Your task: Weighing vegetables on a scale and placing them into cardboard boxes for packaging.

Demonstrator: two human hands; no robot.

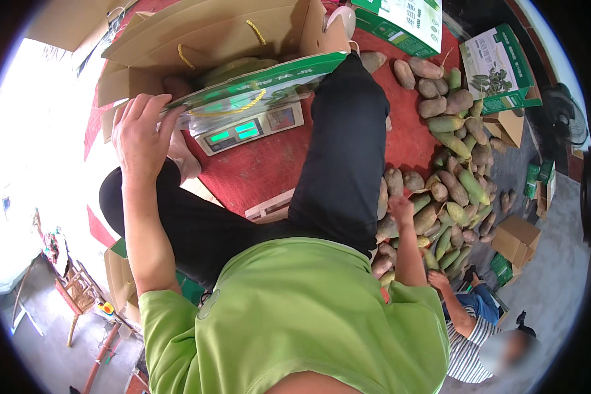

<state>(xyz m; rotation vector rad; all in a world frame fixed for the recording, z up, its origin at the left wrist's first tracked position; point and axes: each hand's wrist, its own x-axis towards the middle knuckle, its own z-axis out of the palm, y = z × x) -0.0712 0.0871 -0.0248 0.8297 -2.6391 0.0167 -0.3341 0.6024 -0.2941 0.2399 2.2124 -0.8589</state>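
Observation:
My left hand point(138, 134) is closed over the near left edge of a large open cardboard box point(207, 33), which has yellow rope handles and a green printed side. A few long vegetables point(238, 69), like radishes, lie inside it. The box rests on a digital scale point(246, 131) with lit green figures, beyond my left hand. To my right, my right hand point(400, 211) is down at the edge of a heap of green and brownish radishes point(454, 187). Its fingers look closed, but whatever they hold, if anything, is hidden.
Red cloth point(262, 167) covers the floor under the scale. Green-and-white printed boxes point(407, 26) stand at the far right, and a plain carton point(516, 240) lies beyond the heap. Another person point(466, 328) in a striped top reaches toward the heap. A wooden chair point(79, 295) is at left.

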